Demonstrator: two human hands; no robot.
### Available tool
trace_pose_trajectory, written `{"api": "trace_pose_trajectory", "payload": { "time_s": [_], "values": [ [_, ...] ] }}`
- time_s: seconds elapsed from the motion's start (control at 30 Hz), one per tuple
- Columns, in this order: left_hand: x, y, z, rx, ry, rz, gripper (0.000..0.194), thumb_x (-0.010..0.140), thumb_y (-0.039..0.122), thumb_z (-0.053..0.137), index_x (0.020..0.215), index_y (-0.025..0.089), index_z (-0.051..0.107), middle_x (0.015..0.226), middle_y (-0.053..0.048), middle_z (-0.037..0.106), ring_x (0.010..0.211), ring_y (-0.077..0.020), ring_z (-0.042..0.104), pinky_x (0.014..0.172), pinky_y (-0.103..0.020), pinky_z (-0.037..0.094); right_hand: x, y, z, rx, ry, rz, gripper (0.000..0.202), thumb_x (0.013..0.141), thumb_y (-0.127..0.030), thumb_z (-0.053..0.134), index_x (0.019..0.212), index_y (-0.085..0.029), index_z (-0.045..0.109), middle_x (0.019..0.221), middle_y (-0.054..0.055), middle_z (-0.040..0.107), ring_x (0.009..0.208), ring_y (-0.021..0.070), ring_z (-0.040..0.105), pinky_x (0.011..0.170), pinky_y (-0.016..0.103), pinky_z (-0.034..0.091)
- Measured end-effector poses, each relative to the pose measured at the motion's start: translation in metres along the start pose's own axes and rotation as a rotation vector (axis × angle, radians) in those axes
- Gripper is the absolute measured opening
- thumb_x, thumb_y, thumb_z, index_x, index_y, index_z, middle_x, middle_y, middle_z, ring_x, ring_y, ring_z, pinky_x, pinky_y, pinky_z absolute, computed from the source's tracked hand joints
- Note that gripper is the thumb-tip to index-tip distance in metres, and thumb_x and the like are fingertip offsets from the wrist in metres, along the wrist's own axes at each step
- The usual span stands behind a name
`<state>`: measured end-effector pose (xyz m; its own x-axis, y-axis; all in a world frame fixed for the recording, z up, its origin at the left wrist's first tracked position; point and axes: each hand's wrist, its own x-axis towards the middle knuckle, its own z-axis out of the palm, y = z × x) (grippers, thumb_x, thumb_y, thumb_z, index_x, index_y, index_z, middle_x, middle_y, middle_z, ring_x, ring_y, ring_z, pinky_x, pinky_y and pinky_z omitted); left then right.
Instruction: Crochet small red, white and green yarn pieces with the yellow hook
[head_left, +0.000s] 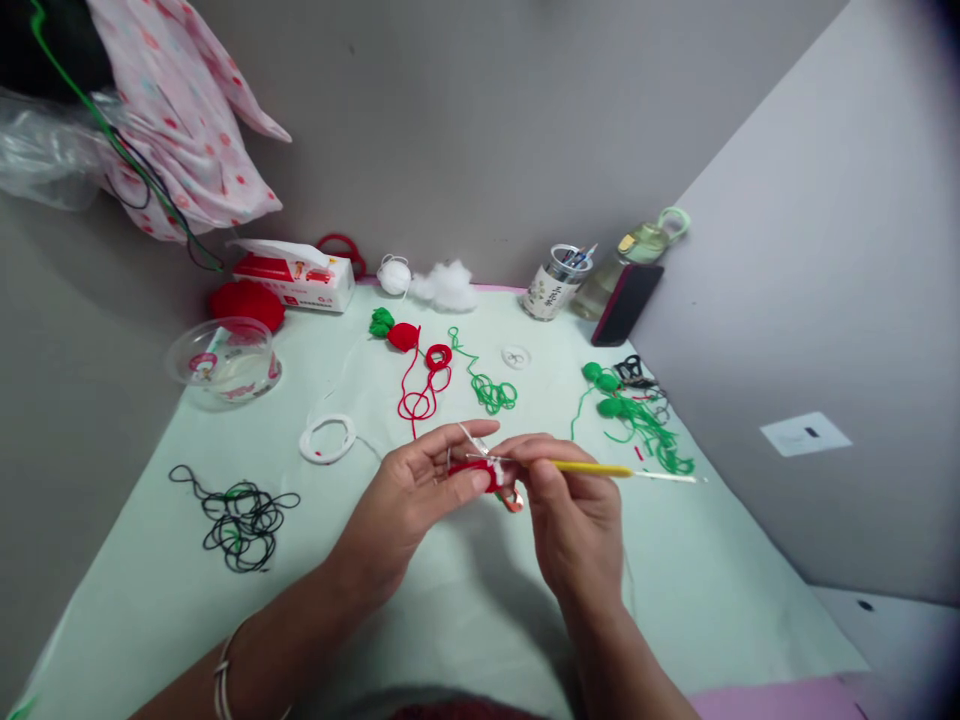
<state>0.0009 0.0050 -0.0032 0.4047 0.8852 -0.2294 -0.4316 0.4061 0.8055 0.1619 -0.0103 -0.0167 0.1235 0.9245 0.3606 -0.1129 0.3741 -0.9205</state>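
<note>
Between my hands, above the table, is a small red and white crochet piece [491, 474]. My left hand [420, 490] pinches it between thumb and fingers, with white yarn [469, 436] running over the raised index finger. My right hand [568, 500] grips a crochet hook [592, 468] by its yellow handle, the thin metal tip touching the piece. A small orange item [513, 500] shows just under the piece; I cannot make out what it is. White yarn wound in a ring [328, 440] lies left of my hands.
Tangled black yarn [244, 525] lies on the left, near a clear plastic tub [232, 375]. Behind my hands are red yarn [417, 403], green yarn [495, 393] and white stuffing [446, 286]. A phone [628, 305] leans on a bottle [600, 285] at the right, beyond green crochet balls [609, 382].
</note>
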Motion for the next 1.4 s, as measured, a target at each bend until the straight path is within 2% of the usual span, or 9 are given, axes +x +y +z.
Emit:
{"api": "trace_pose_trajectory", "payload": {
  "time_s": [0.23,0.53,0.7,0.83,0.93,1.07,1.2,1.27,1.4],
  "values": [
    [0.0,0.003,-0.001,0.001,-0.002,-0.007,0.037,0.089,0.028,0.08,0.126,0.023,0.076,0.097,-0.004,0.078,0.097,-0.0205,0.07,0.096,-0.036,0.048,0.003,0.001,-0.003,0.182,-0.027,0.105,0.015,0.103,-0.031,0.066,0.1,-0.023,0.079,0.088,0.004,0.079,0.065,0.0128,0.07,0.057,0.024,0.058],
    [0.001,0.006,0.005,-0.097,-0.005,-0.054,0.067,0.084,0.024,0.088,0.146,0.021,0.063,0.083,0.001,0.072,0.078,-0.0129,0.065,0.072,-0.026,0.046,-0.002,0.001,-0.003,0.154,-0.05,0.098,0.015,0.102,-0.032,0.068,0.1,-0.026,0.082,0.095,0.004,0.076,0.075,0.0134,0.069,0.065,0.026,0.057],
    [0.002,0.005,-0.002,-0.199,-0.085,-0.148,0.056,0.082,0.023,0.087,0.136,0.02,0.073,0.091,-0.002,0.073,0.074,-0.01,0.059,0.072,-0.023,0.047,0.007,-0.005,-0.005,0.301,0.025,0.241,0.019,0.099,-0.036,0.071,0.09,-0.022,0.079,0.073,0.0,0.067,0.06,0.0103,0.062,0.056,0.021,0.051],
    [0.003,0.003,-0.004,-0.226,-0.134,-0.147,0.046,0.081,0.024,0.088,0.125,0.019,0.079,0.092,-0.002,0.073,0.074,-0.0096,0.06,0.073,-0.023,0.048,0.011,-0.006,-0.007,0.364,0.017,0.337,0.022,0.098,-0.039,0.072,0.085,-0.021,0.075,0.069,-0.001,0.063,0.052,0.0089,0.054,0.051,0.021,0.048],
    [0.002,0.001,-0.002,-0.162,-0.085,-0.09,0.044,0.083,0.025,0.087,0.126,0.021,0.077,0.092,-0.003,0.077,0.081,-0.0124,0.066,0.082,-0.026,0.05,0.007,-0.004,-0.005,0.279,-0.029,0.237,0.022,0.098,-0.041,0.071,0.087,-0.022,0.076,0.075,0.001,0.068,0.058,0.0123,0.059,0.053,0.024,0.052],
    [0.0,-0.002,0.003,-0.054,0.003,0.019,0.051,0.084,0.02,0.087,0.132,0.027,0.072,0.096,-0.001,0.078,0.094,-0.0163,0.073,0.095,-0.032,0.052,0.0,0.0,-0.002,0.041,-0.035,0.038,0.016,0.1,-0.035,0.07,0.098,-0.024,0.081,0.093,0.007,0.077,0.084,0.0189,0.07,0.067,0.029,0.059],
    [-0.001,-0.002,0.004,-0.022,0.015,0.059,0.049,0.085,0.018,0.086,0.131,0.029,0.073,0.094,0.002,0.075,0.095,-0.0153,0.073,0.097,-0.031,0.052,0.0,0.0,-0.003,0.134,0.014,0.11,0.014,0.1,-0.033,0.071,0.097,-0.026,0.082,0.092,0.004,0.078,0.072,0.0136,0.068,0.062,0.025,0.057],
    [0.0,0.0,0.003,-0.004,0.018,0.058,0.047,0.085,0.02,0.086,0.13,0.028,0.074,0.092,0.001,0.075,0.093,-0.015,0.072,0.089,-0.028,0.053,0.003,-0.001,-0.003,0.224,0.023,0.183,0.013,0.099,-0.034,0.073,0.095,-0.025,0.082,0.088,0.002,0.078,0.067,0.0111,0.068,0.059,0.021,0.055],
    [-0.001,0.002,0.002,0.052,0.028,0.017,0.045,0.086,0.026,0.086,0.129,0.026,0.075,0.089,0.001,0.073,0.064,-0.0079,0.063,0.065,-0.024,0.048,0.007,-0.006,-0.002,0.326,0.022,0.271,0.016,0.098,-0.038,0.073,0.091,-0.024,0.079,0.079,0.001,0.077,0.063,0.0098,0.066,0.056,0.019,0.052]
  ]
}}
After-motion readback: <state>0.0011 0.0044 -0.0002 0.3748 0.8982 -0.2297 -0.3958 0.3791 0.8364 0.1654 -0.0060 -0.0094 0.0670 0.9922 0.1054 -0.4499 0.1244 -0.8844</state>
